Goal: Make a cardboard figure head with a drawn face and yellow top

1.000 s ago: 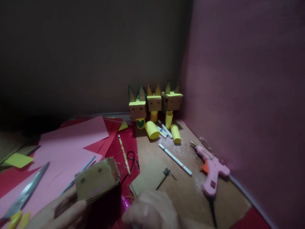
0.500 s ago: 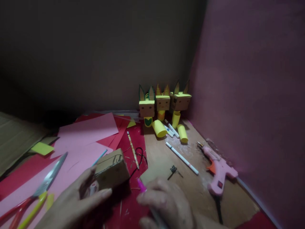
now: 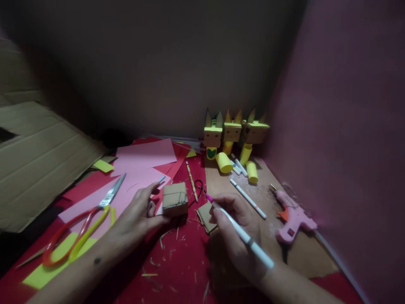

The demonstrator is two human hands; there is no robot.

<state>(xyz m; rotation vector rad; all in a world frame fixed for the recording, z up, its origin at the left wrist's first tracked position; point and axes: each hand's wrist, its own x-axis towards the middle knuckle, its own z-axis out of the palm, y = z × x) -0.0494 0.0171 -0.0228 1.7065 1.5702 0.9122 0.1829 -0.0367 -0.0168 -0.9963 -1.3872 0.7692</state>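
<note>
My left hand grips a small cardboard box by its left side, thumb low and fingers behind. Dark pen lines run over the box's top. In my right hand is a white felt-tip pen, its magenta tip pointing up and left toward the box but apart from it. A flat piece of cardboard lies just under the pen tip. Behind the box rest a patterned pencil and a dark loop of cord.
Red-and-yellow scissors lie on pink paper at left. Several yellow paper tubes and box-headed cardboard figures stand or lie at the back. A white marker and pink glue gun are at right. Cardboard leans far left.
The view has shifted left and back. The box has turned so its lined top faces me more. My right hand and the felt-tip pen have moved up, with the tip higher.
</note>
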